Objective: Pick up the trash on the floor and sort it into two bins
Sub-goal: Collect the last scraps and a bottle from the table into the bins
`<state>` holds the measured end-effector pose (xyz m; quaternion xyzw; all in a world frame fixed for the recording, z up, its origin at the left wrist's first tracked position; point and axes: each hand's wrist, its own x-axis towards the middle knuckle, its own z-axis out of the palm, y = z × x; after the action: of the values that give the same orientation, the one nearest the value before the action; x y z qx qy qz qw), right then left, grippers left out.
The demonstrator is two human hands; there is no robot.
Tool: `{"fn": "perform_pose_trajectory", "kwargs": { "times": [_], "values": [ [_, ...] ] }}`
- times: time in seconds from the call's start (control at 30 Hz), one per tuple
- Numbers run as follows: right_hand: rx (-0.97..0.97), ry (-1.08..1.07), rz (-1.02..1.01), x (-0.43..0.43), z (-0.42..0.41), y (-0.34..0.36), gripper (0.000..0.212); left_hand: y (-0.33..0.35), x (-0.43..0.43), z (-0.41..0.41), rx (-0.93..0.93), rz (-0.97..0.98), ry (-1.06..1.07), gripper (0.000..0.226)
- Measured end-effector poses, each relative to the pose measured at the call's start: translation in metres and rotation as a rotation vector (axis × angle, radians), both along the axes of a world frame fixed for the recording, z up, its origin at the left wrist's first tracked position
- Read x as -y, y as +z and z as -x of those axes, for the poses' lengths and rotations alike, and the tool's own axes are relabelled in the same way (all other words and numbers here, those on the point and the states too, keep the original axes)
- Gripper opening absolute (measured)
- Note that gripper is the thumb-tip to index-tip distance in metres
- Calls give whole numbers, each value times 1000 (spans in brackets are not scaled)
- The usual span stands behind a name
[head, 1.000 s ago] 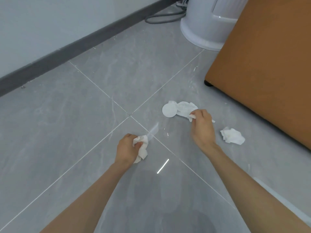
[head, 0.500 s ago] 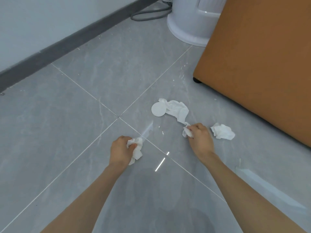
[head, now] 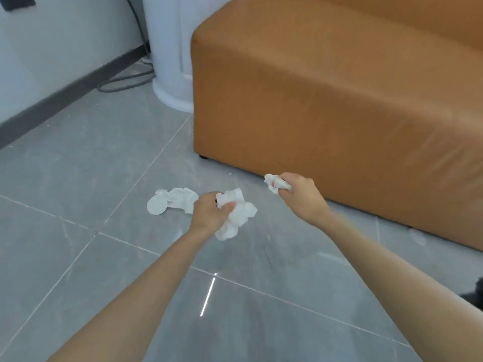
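My left hand (head: 209,214) grips a bundle of crumpled white tissue (head: 236,214) that hangs below and to the right of its fingers. My right hand (head: 300,197) holds a smaller wad of white tissue (head: 274,184), raised near the sofa's base. On the grey tiled floor, left of my left hand, lies another crumpled tissue (head: 180,201) with a round white pad (head: 156,206) at its left end. No bin is in view.
An orange sofa (head: 339,100) fills the right and back. A white round appliance (head: 170,61) stands behind its left corner, with a grey cable (head: 122,82) looped on the floor by the dark skirting board (head: 65,97).
My view tilted up and shifted. My right hand lifted its small wad off the floor. The tissue near the sofa is gone from the floor, and my left hand holds a bigger bundle.
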<state>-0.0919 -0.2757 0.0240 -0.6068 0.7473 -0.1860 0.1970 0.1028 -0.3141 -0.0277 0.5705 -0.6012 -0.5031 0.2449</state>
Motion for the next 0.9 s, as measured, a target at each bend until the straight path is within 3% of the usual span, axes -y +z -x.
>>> {"fn": "perform_pose_trajectory", "kwargs": {
  "times": [0.17,0.33,0.53,0.8,0.9],
  "values": [
    [2,-150,58,-75,78,94,16,76,-21,96,-178,33,-183,13],
    [-39,-389,138,-181,148,141,18,145,-83,198,-274,58,-414,9],
    [-109,-699,285,-318,201,156,15,187,-186,299,-386,-10,-547,9],
    [-95,-1008,307,-471,232,147,11,207,-309,385,-380,-166,-709,18],
    [-80,-1090,279,-516,228,136,11,200,-350,404,-348,-193,-808,12]
  ]
}}
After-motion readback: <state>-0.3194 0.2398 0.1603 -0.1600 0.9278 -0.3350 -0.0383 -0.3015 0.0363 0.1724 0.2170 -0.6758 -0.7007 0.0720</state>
